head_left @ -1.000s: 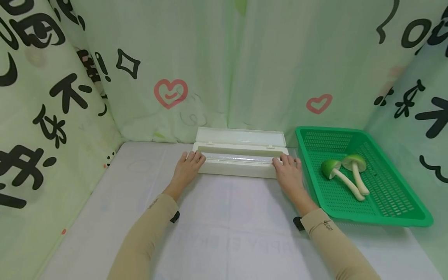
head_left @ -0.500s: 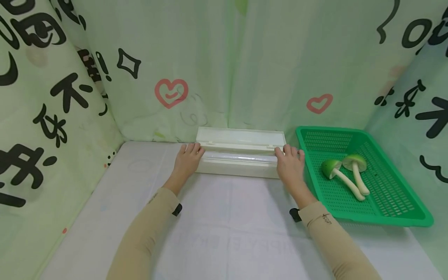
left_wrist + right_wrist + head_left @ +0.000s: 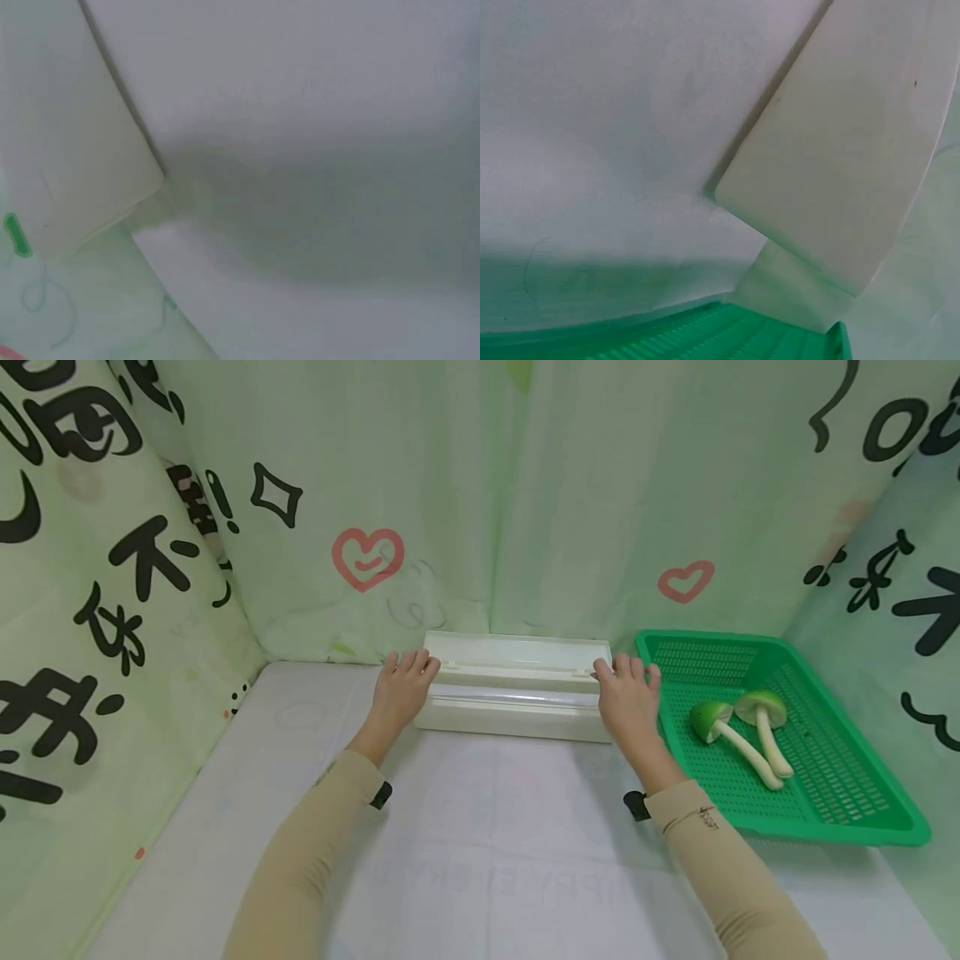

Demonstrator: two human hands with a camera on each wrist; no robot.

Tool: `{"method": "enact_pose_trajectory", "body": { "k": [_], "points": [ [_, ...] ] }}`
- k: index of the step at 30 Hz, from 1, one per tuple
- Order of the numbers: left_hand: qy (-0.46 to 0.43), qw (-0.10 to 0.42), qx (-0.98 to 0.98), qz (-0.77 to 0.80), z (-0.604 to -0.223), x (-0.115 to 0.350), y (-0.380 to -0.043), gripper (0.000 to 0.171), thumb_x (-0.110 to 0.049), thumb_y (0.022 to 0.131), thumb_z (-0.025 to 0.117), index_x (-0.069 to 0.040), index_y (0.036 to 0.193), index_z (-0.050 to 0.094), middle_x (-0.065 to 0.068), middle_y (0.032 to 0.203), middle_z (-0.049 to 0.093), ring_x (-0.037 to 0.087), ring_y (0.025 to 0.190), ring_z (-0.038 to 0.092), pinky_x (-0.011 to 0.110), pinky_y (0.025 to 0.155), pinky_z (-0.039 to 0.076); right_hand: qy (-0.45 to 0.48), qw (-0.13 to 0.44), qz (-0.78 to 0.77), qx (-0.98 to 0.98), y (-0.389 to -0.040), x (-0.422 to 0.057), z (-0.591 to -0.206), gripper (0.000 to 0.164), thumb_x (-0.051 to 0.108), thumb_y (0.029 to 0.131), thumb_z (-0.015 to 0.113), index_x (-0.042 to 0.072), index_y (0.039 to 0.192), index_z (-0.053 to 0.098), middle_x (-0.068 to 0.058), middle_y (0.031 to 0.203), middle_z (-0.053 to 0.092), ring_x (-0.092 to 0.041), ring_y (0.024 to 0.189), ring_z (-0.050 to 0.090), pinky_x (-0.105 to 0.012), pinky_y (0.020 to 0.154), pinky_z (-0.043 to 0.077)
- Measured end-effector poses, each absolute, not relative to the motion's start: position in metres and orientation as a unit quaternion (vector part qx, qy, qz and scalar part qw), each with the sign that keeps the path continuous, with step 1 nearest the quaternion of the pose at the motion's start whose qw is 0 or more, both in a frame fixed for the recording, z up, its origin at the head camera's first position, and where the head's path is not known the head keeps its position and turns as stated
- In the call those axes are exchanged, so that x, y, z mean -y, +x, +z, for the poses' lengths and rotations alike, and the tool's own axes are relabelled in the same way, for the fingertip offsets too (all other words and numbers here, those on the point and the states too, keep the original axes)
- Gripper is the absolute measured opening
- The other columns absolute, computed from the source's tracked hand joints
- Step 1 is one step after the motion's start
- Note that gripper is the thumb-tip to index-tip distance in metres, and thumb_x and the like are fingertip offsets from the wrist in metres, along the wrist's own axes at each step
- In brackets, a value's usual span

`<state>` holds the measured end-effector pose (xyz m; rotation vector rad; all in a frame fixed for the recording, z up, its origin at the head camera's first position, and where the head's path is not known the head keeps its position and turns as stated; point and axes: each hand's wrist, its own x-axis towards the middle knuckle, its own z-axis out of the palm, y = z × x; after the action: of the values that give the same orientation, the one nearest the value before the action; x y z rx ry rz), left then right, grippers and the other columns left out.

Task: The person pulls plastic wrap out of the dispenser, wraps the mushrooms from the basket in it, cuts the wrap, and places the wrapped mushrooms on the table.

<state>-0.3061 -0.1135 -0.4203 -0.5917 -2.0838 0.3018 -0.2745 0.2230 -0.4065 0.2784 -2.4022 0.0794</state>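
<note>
A long white plastic box lies along the back of the white table, with a roll of clear film showing in it. Its hinged lid is tilted forward over the roll. My left hand touches the lid's left end with straight fingers. My right hand touches the right end the same way. The left wrist view shows only a corner of the box on the table, and the right wrist view shows the box's other end. Neither wrist view shows a hand.
A green mesh basket stands right of the box, close to my right hand, with two green-capped toy mushrooms in it. Its edge shows in the right wrist view. Printed green curtains close off the back and both sides.
Both hands slid from the box's front edge back to the lid's ends. The lid, which stood upright, has tipped forward over the film roll.
</note>
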Motion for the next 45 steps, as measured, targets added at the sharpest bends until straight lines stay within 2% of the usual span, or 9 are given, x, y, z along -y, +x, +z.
{"method": "enact_pose_trajectory", "body": {
  "k": [7, 16, 20, 22, 29, 38, 45],
  "points": [
    [-0.242, 0.477, 0.836, 0.124, -0.411, 0.115, -0.309, 0.01, -0.009, 0.095, 0.036, -0.009, 0.091, 0.044, 0.004, 0.091, 0.04, 0.02, 0.08, 0.036, 0.033, 0.072, 0.03, 0.118, 0.347, 0.027, 0.93, -0.276, -0.225, -0.394, 0.011, 0.019, 0.092, 0.052, 0.009, 0.095, 0.05, -0.013, 0.088, 0.042, -0.032, 0.087, 0.038, -0.05, 0.082, 0.024],
    [-0.244, 0.506, 0.818, 0.121, -0.395, 0.114, -0.311, 0.021, -0.008, 0.098, 0.027, -0.008, 0.087, 0.044, 0.004, 0.087, 0.041, 0.02, 0.075, 0.036, 0.033, 0.068, 0.03, 0.138, 0.367, 0.012, 0.92, -0.278, -0.23, -0.378, 0.011, 0.019, 0.093, 0.05, 0.009, 0.091, 0.047, -0.012, 0.087, 0.039, -0.031, 0.084, 0.034, -0.049, 0.082, 0.022],
    [-0.242, 0.501, 0.821, 0.126, -0.388, 0.115, -0.311, 0.014, -0.009, 0.096, 0.033, -0.008, 0.088, 0.044, 0.004, 0.088, 0.041, 0.02, 0.077, 0.036, 0.033, 0.069, 0.03, 0.153, 0.38, 0.006, 0.912, -0.28, -0.233, -0.371, 0.011, 0.019, 0.093, 0.049, 0.008, 0.09, 0.046, -0.012, 0.086, 0.038, -0.031, 0.084, 0.035, -0.049, 0.083, 0.022],
    [-0.24, 0.502, 0.822, 0.125, -0.385, 0.115, -0.311, 0.015, -0.009, 0.096, 0.033, -0.009, 0.088, 0.045, 0.004, 0.088, 0.041, 0.02, 0.077, 0.037, 0.033, 0.07, 0.03, 0.158, 0.382, 0.007, 0.911, -0.28, -0.234, -0.368, 0.011, 0.018, 0.093, 0.049, 0.008, 0.089, 0.046, -0.012, 0.087, 0.038, -0.031, 0.084, 0.035, -0.049, 0.083, 0.023],
    [-0.238, 0.526, 0.808, 0.117, -0.374, 0.115, -0.313, 0.009, -0.01, 0.094, 0.042, -0.009, 0.086, 0.046, 0.004, 0.089, 0.042, 0.02, 0.076, 0.036, 0.034, 0.069, 0.029, 0.171, 0.397, 0.007, 0.902, -0.278, -0.234, -0.354, 0.011, 0.017, 0.092, 0.051, 0.007, 0.089, 0.046, -0.013, 0.089, 0.041, -0.031, 0.083, 0.037, -0.049, 0.083, 0.024],
    [-0.231, 0.53, 0.806, 0.128, -0.36, 0.115, -0.311, 0.009, -0.01, 0.094, 0.043, -0.009, 0.085, 0.044, 0.004, 0.091, 0.041, 0.02, 0.075, 0.034, 0.034, 0.069, 0.027, 0.166, 0.357, 0.007, 0.919, -0.275, -0.235, -0.335, 0.009, 0.017, 0.095, 0.047, 0.009, 0.096, 0.049, -0.013, 0.094, 0.04, -0.032, 0.088, 0.036, -0.05, 0.086, 0.022],
    [-0.238, 0.522, 0.81, 0.122, -0.349, 0.117, -0.308, 0.006, -0.01, 0.094, 0.044, -0.009, 0.088, 0.046, 0.004, 0.093, 0.041, 0.02, 0.077, 0.034, 0.035, 0.071, 0.026, 0.186, 0.397, 0.009, 0.899, -0.275, -0.236, -0.327, 0.01, 0.017, 0.093, 0.05, 0.007, 0.093, 0.049, -0.014, 0.092, 0.041, -0.032, 0.085, 0.035, -0.05, 0.084, 0.022]
  ]
}}
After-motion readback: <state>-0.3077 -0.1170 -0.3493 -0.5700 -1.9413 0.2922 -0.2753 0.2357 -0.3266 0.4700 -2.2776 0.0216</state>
